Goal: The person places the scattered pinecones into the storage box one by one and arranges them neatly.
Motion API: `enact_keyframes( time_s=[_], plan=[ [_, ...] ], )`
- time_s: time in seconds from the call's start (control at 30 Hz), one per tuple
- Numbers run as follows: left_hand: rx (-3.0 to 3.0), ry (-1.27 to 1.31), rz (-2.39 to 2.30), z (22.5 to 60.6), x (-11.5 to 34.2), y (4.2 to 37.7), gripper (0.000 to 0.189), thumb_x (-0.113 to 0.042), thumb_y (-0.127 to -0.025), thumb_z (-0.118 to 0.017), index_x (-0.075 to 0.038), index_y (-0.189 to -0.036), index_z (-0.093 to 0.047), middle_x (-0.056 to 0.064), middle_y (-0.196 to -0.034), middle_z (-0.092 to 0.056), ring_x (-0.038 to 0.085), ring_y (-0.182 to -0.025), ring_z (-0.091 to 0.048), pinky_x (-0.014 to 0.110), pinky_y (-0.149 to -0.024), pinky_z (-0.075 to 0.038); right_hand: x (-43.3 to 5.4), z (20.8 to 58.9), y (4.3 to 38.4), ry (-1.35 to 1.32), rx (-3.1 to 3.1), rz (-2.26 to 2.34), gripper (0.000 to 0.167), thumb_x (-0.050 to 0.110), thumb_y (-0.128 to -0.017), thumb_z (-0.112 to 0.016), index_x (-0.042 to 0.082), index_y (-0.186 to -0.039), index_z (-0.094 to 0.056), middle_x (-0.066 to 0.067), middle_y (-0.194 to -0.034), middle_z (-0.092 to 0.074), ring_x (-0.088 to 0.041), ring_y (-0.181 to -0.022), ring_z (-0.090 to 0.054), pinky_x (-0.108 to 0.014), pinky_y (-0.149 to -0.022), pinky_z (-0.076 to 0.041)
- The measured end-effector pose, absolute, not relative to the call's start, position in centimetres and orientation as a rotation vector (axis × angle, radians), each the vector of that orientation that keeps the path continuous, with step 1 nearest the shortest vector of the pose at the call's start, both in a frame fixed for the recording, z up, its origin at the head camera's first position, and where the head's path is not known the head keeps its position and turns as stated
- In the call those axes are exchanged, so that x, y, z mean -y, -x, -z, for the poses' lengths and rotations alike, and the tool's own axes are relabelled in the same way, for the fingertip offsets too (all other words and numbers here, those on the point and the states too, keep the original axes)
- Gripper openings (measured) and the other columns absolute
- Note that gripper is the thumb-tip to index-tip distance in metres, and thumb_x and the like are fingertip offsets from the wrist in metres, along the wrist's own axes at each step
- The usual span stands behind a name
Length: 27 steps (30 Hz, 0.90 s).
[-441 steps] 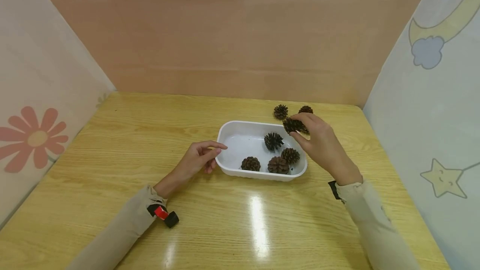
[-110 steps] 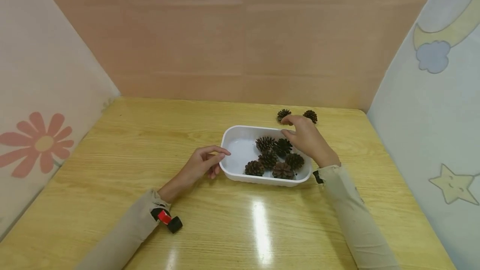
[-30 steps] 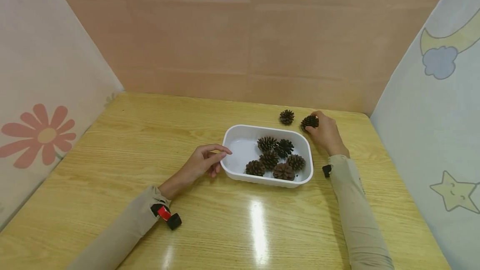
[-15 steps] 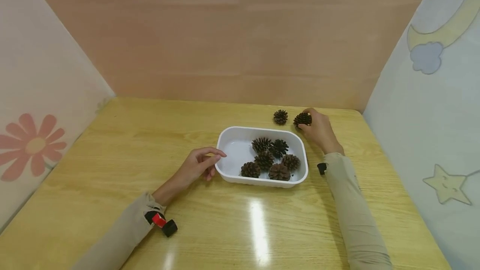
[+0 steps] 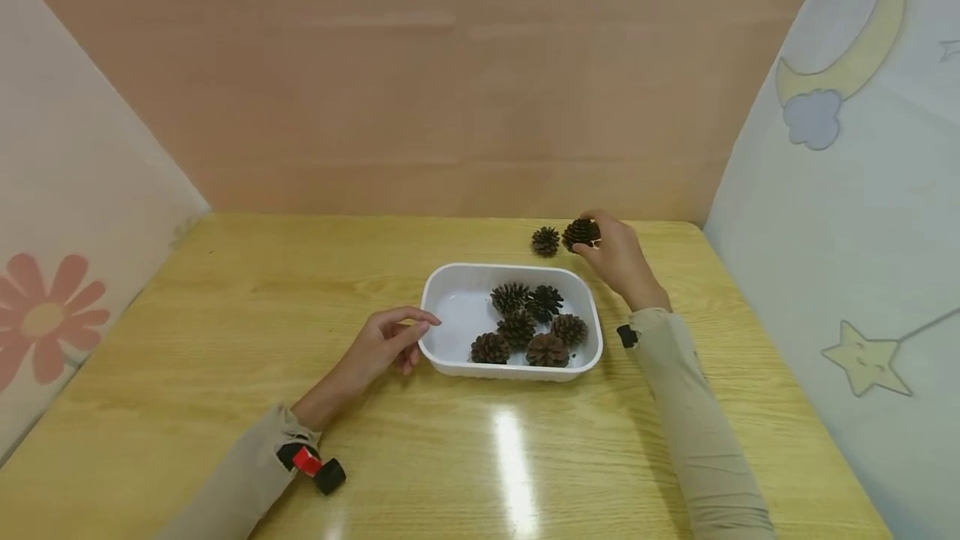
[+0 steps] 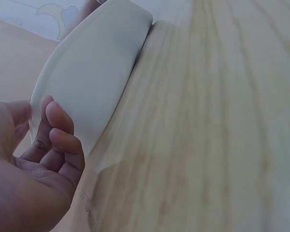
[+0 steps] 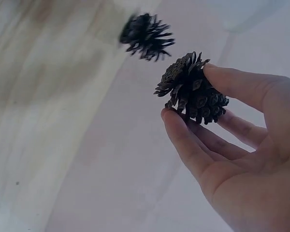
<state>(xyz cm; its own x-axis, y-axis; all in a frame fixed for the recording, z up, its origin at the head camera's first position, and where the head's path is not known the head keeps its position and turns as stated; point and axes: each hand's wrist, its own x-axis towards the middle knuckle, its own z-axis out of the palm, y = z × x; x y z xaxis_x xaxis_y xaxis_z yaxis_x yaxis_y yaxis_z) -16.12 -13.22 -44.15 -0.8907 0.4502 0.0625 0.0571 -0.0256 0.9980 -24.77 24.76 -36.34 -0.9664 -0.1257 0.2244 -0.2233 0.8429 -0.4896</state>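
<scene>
In the head view, a white plastic tub [image 5: 457,369] stands on the table with several brown pine cones [image 5: 517,329] inside, mostly toward its right half. My left hand [image 5: 378,348] holds the tub's left end, with thumb and index finger at the rim. The left wrist view shows the other fingers [image 6: 63,140] curled beside the tub's outer wall. Behind the tub, my right hand [image 5: 621,261] pinches a pine cone [image 5: 581,233] between thumb and fingers, clearly seen in the right wrist view. Another pine cone [image 5: 545,242] lies on the table just left of it.
The wooden table [image 5: 262,315] ends at a plain orange-brown backdrop [image 5: 375,107]. Side panels carry a flower picture [image 5: 43,319] on the left and a moon [image 5: 855,57] and star [image 5: 870,359] on the right. Each wrist wears a black strap.
Earlier, more pine cones entered the tub. Over the last second, my right hand has moved the pinched cone left, closer to the cone on the table. My left hand has stayed at the tub.
</scene>
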Motion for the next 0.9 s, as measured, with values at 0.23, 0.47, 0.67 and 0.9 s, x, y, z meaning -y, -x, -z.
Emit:
enact_keyframes(
  time_s=[0.23, 0.47, 0.67, 0.9],
  plan=[
    [-1.966, -0.576, -2.001, 44.3, 13.5, 16.2, 0.034, -0.018, -0.103, -0.058, 0.009, -0.122, -0.061, 0.006, -0.061, -0.059, 0.013, -0.049, -0.053, 0.026, -0.046, -0.048, -23.3, 35.5, 24.3, -0.331, 2.787, -0.788, 0.054, 0.014, -0.094, -0.07, 0.002, -0.142, -0.047, -0.025, -0.137, -0.055, -0.044, -0.106, -0.061, -0.057, -0.094, -0.049],
    [-1.989, -0.534, -1.999, 44.3, 14.0, 16.0, 0.033, -0.02, -0.102, -0.059, 0.006, -0.122, -0.063, 0.005, -0.061, -0.059, 0.013, -0.049, -0.053, 0.025, -0.047, -0.049, -21.8, 34.8, 24.1, -0.386, 2.76, -0.806, 0.055, 0.012, -0.093, -0.072, 0.002, -0.142, -0.047, -0.022, -0.139, -0.054, -0.041, -0.119, -0.056, -0.055, -0.098, -0.047],
    [-2.014, -0.548, -1.997, 44.2, 14.5, 15.9, 0.034, -0.019, -0.102, -0.058, 0.008, -0.122, -0.061, 0.006, -0.061, -0.059, 0.013, -0.048, -0.053, 0.027, -0.045, -0.049, -20.8, 34.4, 24.0, -0.424, 2.733, -0.802, 0.053, 0.012, -0.093, -0.072, 0.003, -0.14, -0.049, -0.02, -0.138, -0.055, -0.038, -0.127, -0.052, -0.054, -0.103, -0.045],
    [-2.02, -0.553, -1.994, 44.2, 15.0, 15.8, 0.034, -0.019, -0.103, -0.058, 0.008, -0.122, -0.061, 0.006, -0.062, -0.059, 0.013, -0.049, -0.053, 0.028, -0.045, -0.049, -19.4, 34.0, 23.8, -0.475, 2.724, -0.77, 0.053, 0.011, -0.093, -0.072, 0.001, -0.14, -0.05, -0.02, -0.137, -0.055, -0.037, -0.127, -0.052, -0.052, -0.103, -0.045]
  ],
)
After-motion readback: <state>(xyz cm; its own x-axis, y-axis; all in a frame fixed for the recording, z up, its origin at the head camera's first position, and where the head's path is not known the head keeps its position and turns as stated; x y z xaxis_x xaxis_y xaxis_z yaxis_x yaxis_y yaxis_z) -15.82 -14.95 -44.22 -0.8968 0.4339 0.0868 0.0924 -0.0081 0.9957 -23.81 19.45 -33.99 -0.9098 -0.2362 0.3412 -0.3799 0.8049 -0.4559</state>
